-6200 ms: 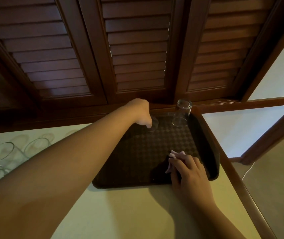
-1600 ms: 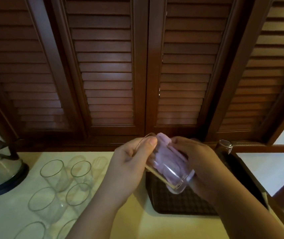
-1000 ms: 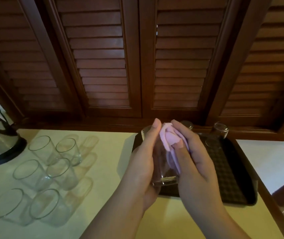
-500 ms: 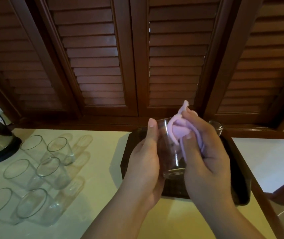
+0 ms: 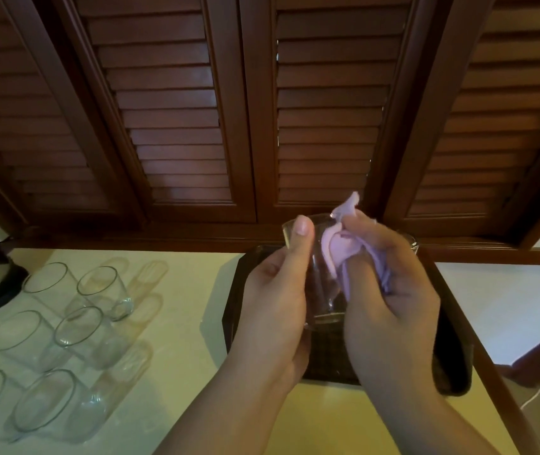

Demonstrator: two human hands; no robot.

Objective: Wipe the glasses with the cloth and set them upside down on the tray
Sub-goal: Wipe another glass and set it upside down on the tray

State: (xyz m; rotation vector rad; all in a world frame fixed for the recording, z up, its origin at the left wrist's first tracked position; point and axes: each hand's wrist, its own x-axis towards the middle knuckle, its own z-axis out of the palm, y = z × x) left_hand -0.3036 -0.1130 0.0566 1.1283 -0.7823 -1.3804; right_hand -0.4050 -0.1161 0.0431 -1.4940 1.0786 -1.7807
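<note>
6 clear tumblers (image 5: 97, 292) on counter at 9 o'clock. L hand (image 5: 275, 310) grips 1 clear glass (image 5: 319, 277). R hand (image 5: 390, 300) pinches lilac cloth (image 5: 340, 247) into it, over dark tray (image 5: 452, 326).

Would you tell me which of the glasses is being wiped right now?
The glass gripped in the left hand above the tray, lilac cloth against it.
</note>
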